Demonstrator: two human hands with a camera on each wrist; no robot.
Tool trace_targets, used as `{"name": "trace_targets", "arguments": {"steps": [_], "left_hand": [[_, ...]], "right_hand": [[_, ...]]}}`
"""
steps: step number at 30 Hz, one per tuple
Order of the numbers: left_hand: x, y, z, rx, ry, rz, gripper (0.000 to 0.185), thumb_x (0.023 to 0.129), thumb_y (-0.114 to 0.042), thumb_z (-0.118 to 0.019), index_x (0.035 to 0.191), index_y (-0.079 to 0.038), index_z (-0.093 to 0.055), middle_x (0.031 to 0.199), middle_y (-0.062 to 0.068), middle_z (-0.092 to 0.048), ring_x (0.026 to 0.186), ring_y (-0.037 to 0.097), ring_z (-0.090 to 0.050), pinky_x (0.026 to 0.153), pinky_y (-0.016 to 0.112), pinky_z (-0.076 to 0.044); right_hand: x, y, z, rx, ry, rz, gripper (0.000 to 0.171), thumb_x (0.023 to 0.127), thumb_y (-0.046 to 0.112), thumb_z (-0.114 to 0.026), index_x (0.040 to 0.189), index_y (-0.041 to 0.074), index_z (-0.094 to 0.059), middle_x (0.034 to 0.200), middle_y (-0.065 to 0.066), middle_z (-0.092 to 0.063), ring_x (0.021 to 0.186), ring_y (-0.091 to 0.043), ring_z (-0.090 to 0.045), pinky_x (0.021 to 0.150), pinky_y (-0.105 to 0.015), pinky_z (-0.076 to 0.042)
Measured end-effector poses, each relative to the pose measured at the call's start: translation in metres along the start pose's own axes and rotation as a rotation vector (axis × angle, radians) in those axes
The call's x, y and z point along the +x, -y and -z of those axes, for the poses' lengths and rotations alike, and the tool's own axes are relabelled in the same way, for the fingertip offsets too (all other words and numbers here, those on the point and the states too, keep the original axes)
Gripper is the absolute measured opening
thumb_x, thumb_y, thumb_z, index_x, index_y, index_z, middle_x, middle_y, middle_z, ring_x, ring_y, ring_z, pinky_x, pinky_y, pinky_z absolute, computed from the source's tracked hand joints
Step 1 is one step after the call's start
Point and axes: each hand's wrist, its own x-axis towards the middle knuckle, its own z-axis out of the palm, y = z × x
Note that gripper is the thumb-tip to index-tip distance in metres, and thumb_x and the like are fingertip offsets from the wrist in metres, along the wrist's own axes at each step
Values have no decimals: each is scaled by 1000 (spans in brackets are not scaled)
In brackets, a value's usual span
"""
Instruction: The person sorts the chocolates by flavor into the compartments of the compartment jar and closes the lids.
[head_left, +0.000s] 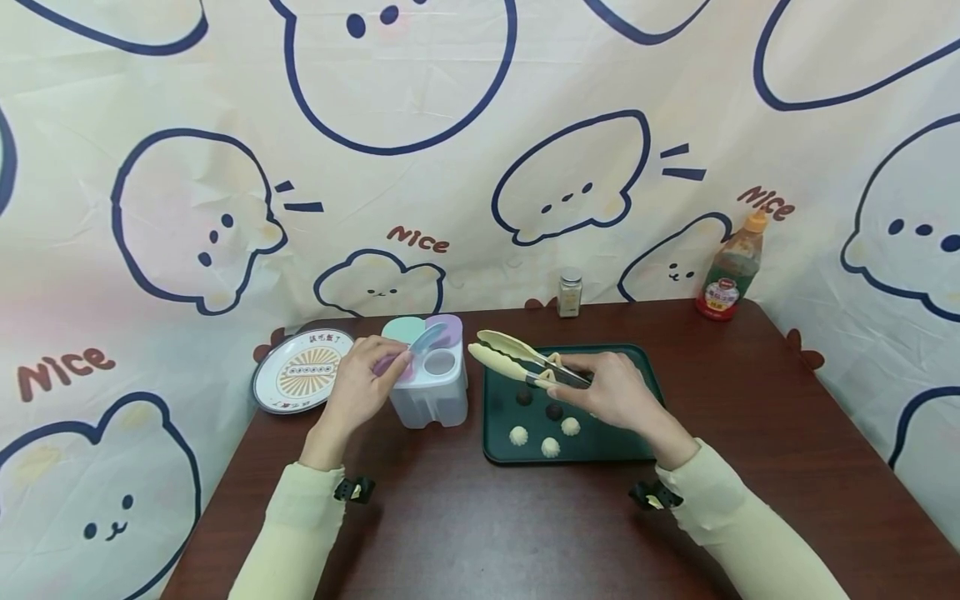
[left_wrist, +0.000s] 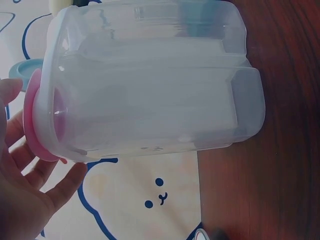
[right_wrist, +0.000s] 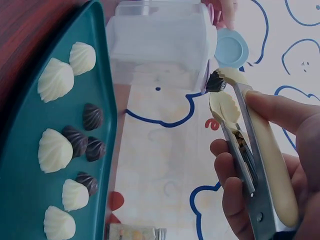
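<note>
My left hand (head_left: 363, 371) pinches the edge of a raised blue lid (head_left: 427, 337) on a translucent container (head_left: 431, 404); beneath the lid a round opening (head_left: 440, 362) shows. In the left wrist view, its other fingers spread beside a pink lid (left_wrist: 32, 117). My right hand (head_left: 611, 387) grips cream-tipped metal tongs (head_left: 517, 358) over the tray. Close to the container's top, the tong tips hold a dark swirled piece (right_wrist: 216, 81), seen in the right wrist view. Several white swirled pieces (right_wrist: 56, 80) and dark swirled pieces (right_wrist: 93, 116) lie on the green tray (head_left: 498, 454).
A white patterned plate (head_left: 273, 387) is left of the container. Behind the tray stand a small glass jar (head_left: 569, 296) and, farther right, a sauce bottle (head_left: 727, 279) with an orange cap. A cartoon-printed cloth (head_left: 465, 200) hangs behind the brown table (head_left: 480, 533).
</note>
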Motion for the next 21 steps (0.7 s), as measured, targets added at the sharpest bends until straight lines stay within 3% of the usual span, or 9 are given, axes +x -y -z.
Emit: {"name": "trace_targets", "arguments": {"steps": [10,21], "left_hand": [[0,0,0,-3,5,15,38,97,-45,-61,112,-13,-73,114,4,-68,114,22,-53,99,49,-42],[1,-1,-1,-10,2,11,35,97,-42,-62,111,-12,-74,114,5,-69,113,23,-53,97,48,-42]], "right_hand": [[6,15,-7,21,-7,45,53,83,40,-79,130,18,-68,59,2,-56,44,-12,-39,43,-24,-25],[12,28,-18,24,0,94,52,82,41,-80,128,20,-69,63,7,-62,41,-10,-42,42,-24,-26]]}}
